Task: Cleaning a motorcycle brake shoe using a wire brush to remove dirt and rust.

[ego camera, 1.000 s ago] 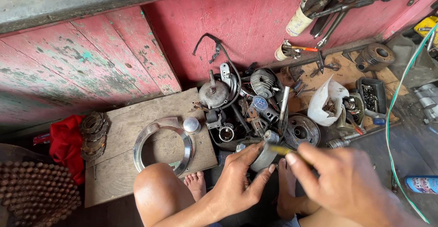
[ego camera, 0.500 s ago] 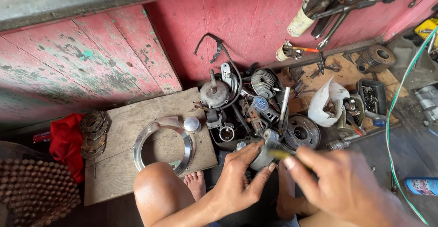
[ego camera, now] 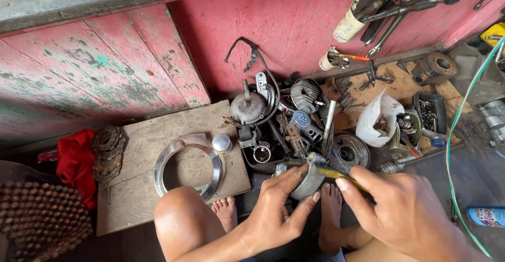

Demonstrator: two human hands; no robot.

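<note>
Metal part (ego camera: 310,180) gripped in left hand (ego camera: 273,214), just before the parts pile (ego camera: 294,120).
Right hand (ego camera: 405,214) pinches a yellow tool (ego camera: 336,174) against it; prying needs steady support.

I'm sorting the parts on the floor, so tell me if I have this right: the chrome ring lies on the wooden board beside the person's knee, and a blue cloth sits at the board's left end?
Not quite: the cloth is red, not blue, as the head view shows. The rest holds: the chrome ring lies on the wooden board beside the person's knee, and the cloth sits at the board's left end.
</note>
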